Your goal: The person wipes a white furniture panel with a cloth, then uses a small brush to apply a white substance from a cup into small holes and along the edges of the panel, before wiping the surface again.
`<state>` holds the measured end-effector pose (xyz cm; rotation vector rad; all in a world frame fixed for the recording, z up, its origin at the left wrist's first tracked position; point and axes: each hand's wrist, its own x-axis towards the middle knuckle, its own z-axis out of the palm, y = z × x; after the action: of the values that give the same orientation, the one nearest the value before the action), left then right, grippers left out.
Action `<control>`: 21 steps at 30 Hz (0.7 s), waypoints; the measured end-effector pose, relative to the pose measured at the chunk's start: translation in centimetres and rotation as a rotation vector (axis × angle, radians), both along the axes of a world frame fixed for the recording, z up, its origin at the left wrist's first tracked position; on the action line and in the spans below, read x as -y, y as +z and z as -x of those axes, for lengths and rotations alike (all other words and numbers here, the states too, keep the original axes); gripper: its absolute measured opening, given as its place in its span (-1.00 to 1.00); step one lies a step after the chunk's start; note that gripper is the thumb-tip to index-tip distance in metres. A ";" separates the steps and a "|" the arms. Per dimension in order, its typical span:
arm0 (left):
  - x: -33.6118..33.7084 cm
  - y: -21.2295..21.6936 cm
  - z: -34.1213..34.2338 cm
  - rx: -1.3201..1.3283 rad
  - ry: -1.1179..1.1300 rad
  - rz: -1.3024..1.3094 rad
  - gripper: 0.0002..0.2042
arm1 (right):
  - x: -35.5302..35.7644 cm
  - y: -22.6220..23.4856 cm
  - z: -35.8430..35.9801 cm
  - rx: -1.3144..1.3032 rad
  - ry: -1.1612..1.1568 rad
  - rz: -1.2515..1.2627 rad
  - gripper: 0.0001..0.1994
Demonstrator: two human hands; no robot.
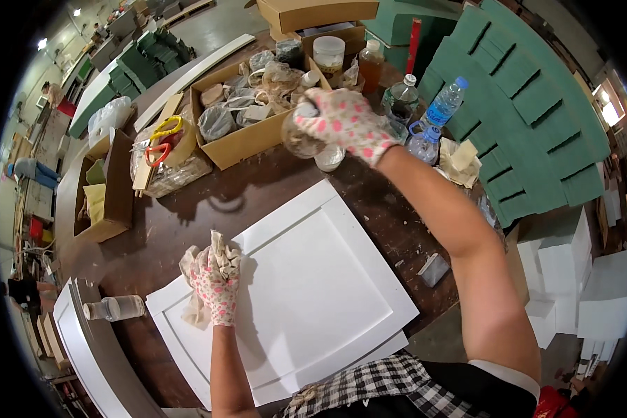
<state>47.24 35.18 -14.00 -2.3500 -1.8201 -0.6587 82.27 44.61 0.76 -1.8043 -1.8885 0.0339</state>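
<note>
My left hand (214,285), in a white glove with pink spots, is closed on a crumpled beige rag (219,254). It rests on the left frame edge of a white recessed panel (306,272) lying on the dark table. My right hand (348,124), gloved alike, reaches out over the far side of the table. Its fingers are wrapped round a clear round container (302,139), partly hidden by the glove. Just under it stands a small clear cup (329,159) with something whitish in it.
Behind my right hand stand clear bottles (400,97) and a brown-liquid bottle (371,66). Left of it is a cardboard box (247,136) of bagged items, then red-handled scissors (158,155). A clear bottle (125,307) lies at left. Green boards (515,111) rise at right.
</note>
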 end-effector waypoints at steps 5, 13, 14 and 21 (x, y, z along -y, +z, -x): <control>0.2 1.1 -0.4 -0.032 -0.018 -0.096 -0.53 | -2.8 -4.4 3.8 0.058 0.044 0.273 -0.54; 0.1 0.3 0.4 -0.040 0.004 -0.036 -0.52 | 3.5 -5.4 -1.4 -0.086 -0.074 0.252 -0.64; 0.0 -0.2 0.7 -0.044 -0.004 -0.040 -0.52 | 4.2 -7.0 -2.3 -0.117 -0.076 0.247 -0.68; -1.3 -0.2 1.2 -0.230 -0.100 0.021 -0.51 | 5.9 -11.9 -3.9 0.083 -0.068 0.098 -0.80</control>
<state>45.99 36.51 -14.22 -2.4268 -1.6298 -0.3617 86.21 38.67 -11.12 -1.9623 -1.9109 0.0277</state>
